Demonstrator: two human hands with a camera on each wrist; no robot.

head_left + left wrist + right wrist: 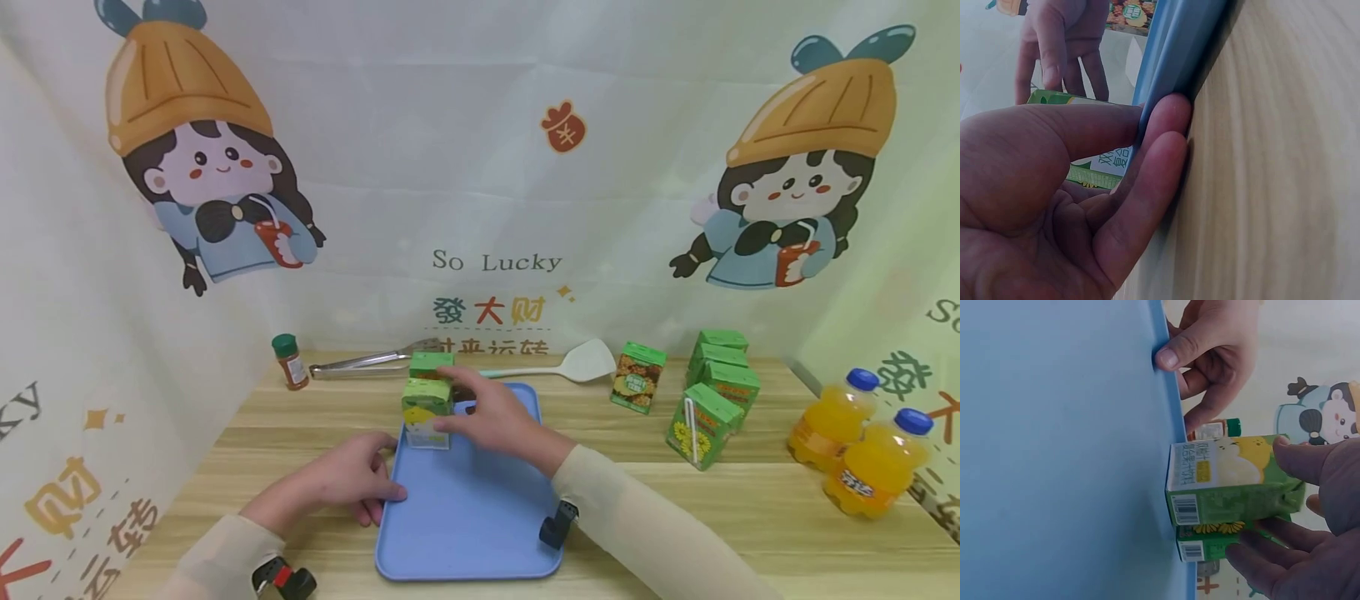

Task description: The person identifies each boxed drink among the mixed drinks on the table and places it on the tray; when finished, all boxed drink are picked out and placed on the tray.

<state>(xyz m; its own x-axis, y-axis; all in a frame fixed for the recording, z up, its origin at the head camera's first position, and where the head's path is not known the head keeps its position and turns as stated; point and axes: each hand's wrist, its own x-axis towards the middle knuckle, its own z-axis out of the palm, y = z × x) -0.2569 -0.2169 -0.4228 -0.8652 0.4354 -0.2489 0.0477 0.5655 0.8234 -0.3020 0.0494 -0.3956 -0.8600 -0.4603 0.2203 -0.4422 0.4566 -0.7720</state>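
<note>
A blue tray (468,517) lies on the wooden table. My left hand (356,479) pinches its left rim, thumb inside the edge and fingers outside, as the left wrist view (1054,200) also shows. Two green drink cartons stand upright, one behind the other, in the tray's far left corner: the front carton (427,417) bears a yellow fruit picture, and the rear carton (432,360) is partly hidden. Around them from the right, my right hand (498,412) has its fingers loosely spread. Its thumb touches the front carton (1229,481); its other fingers lie beside the rear carton (1216,547).
Behind the tray lie metal tongs (367,362) and a white spatula (588,361). A spice jar (291,362) stands at the far left. To the right are a lone carton (637,377), a row of several cartons (703,425), and two orange drink bottles (873,467).
</note>
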